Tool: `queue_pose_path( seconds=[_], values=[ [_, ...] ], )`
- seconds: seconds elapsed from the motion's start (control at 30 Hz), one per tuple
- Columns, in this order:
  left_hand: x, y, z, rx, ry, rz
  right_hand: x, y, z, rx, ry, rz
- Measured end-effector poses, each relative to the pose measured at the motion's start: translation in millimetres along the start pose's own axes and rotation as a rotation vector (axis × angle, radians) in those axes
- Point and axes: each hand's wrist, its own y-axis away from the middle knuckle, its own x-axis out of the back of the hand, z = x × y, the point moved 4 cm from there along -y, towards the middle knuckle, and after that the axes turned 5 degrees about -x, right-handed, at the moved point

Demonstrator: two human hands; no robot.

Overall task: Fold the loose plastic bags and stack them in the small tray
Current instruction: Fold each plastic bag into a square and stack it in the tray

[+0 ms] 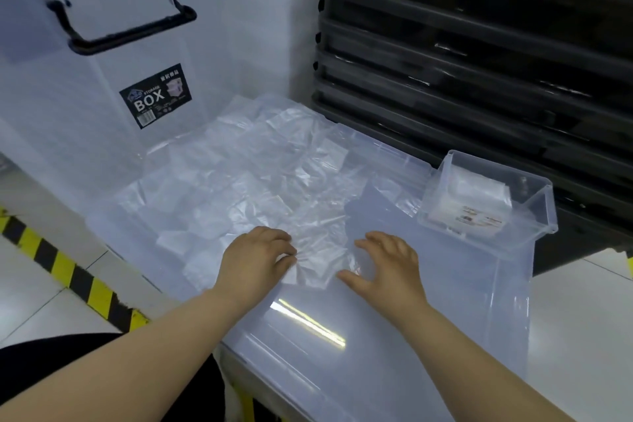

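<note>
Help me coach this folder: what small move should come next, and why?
Probably smooth the plastic bag flat by sweeping the right hand outward: it lies crumpled between the hands, the left hand pinches its edge, and the small tray holds flat folded bags.

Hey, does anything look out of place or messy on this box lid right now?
The small tray sits at the right corner of the lid, and its near corner seems to overhang the edge. The plastic bag pinched by the left hand is bunched into creases; the right hand lies flat at its edge.
</note>
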Motion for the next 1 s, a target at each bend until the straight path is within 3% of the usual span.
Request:
queue_pose_path(
  seconds=[0.23,0.33,0.47,0.6,0.7,0.8,1.0],
  values=[
    [-1.9,0.6,-6.4,0.004,0.001,0.04,-8.2,-17.4,-27.9,-0.027,0.019,0.023],
    [4.8,-0.2,-6.2,-0.007,-0.008,0.071,2.4,-14.2,-23.7,0.029,-0.102,0.124],
    [3.6,3.1,-7.3,0.053,0.129,-0.044,33.5,-2.6,-16.1,0.284,-0.214,0.343],
    [2.6,4.2,2.0,-0.039,-0.013,-0.024,63.8,15.7,-3.5,0.379,-0.321,0.285],
    [1.3,2.5,7.2,-0.124,-0.074,0.088,77.0,35.5,14.4,0.434,-0.334,0.18],
    [-5.3,1.1,9.8,-0.212,-0.159,0.153,80.3,54.1,38.3,0.358,-0.259,0.026],
    [-17.8,-3.7,21.8,-0.325,-0.187,0.063,66.4,79.3,90.5,0.087,-0.119,-0.288]
  ],
)
